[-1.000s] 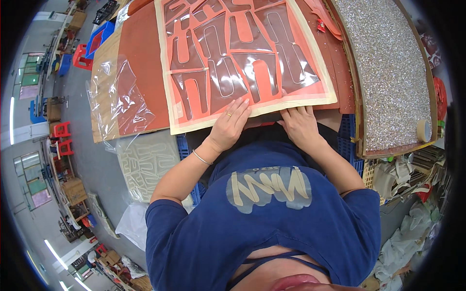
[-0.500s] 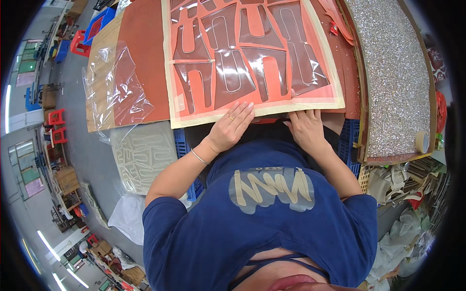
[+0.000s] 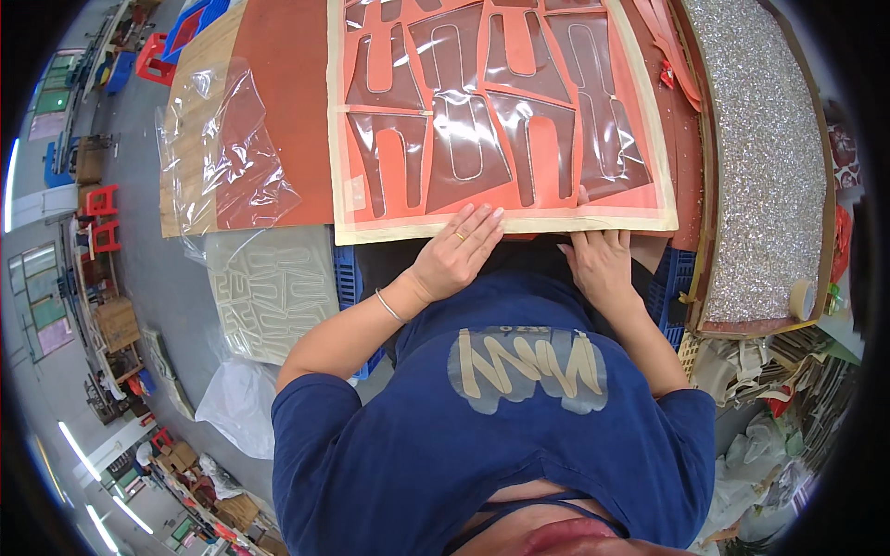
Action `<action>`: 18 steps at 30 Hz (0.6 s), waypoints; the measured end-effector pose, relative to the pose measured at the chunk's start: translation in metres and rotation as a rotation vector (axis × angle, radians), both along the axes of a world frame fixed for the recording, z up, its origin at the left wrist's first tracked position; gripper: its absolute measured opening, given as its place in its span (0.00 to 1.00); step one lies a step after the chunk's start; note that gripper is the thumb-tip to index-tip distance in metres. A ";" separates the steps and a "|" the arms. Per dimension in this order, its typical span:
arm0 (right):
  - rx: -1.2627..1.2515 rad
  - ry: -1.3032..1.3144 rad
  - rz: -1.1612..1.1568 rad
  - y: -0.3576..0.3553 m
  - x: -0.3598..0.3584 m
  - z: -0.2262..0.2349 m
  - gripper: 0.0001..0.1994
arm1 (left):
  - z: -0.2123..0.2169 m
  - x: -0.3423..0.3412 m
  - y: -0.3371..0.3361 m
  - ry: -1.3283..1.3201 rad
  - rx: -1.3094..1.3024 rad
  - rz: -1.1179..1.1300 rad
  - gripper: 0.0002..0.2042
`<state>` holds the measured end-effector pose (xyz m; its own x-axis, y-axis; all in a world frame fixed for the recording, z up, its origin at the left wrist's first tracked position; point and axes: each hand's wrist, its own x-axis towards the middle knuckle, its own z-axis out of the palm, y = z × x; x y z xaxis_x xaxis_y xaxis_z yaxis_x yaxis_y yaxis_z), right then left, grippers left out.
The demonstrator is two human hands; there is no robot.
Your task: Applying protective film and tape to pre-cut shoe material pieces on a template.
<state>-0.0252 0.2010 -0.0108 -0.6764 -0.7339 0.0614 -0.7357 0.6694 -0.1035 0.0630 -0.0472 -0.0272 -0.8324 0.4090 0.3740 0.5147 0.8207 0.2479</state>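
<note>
A coral-red template sheet (image 3: 547,204) with a cream border lies before me. Clear film covers its cut-out shapes, which show dark brown beneath and carry long rounded outlines. My left hand (image 3: 461,252) rests flat on the near border, its fingers stretched out and nothing held. At the same edge, farther right, my right hand (image 3: 601,267) reaches with extended fingers under the border. Most of those fingers are hidden by the sheet, though what looks like a fingertip shows near a cut-out. The right thumb stays apart, just short of the edge.
Crumpled clear film (image 3: 232,153) lies on a wooden board (image 3: 190,139) at left. Below it is a grey sheet with outlined shapes (image 3: 273,296). A glittery silver panel (image 3: 760,167) bearing a tape roll (image 3: 802,298) stands right. Blue crates (image 3: 348,278) sit under the work surface.
The template sheet and both hands sit slightly farther right and lower in the picture. The surroundings have shifted too, with the view. Both hands keep nearly the same pose at the near border.
</note>
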 end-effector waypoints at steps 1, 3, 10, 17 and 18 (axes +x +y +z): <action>0.007 -0.012 -0.010 0.000 0.000 -0.001 0.33 | 0.002 0.001 0.001 -0.002 0.003 0.005 0.18; 0.026 -0.024 -0.012 -0.001 0.000 0.000 0.33 | 0.005 0.006 0.006 -0.049 -0.065 0.055 0.17; 0.041 -0.027 -0.027 -0.001 0.001 -0.002 0.32 | 0.015 0.011 0.016 -0.137 -0.154 0.125 0.19; 0.016 -0.070 -0.034 0.003 -0.005 0.004 0.31 | 0.010 0.005 0.023 -0.117 -0.240 0.173 0.25; -0.048 -0.133 0.000 0.006 -0.010 0.006 0.30 | 0.009 0.005 0.024 -0.111 -0.232 0.162 0.25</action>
<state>-0.0349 0.2072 -0.0052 -0.6809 -0.7324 0.0061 -0.7134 0.6613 -0.2318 0.0679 -0.0236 -0.0183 -0.9243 0.3313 0.1895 0.3526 0.9313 0.0917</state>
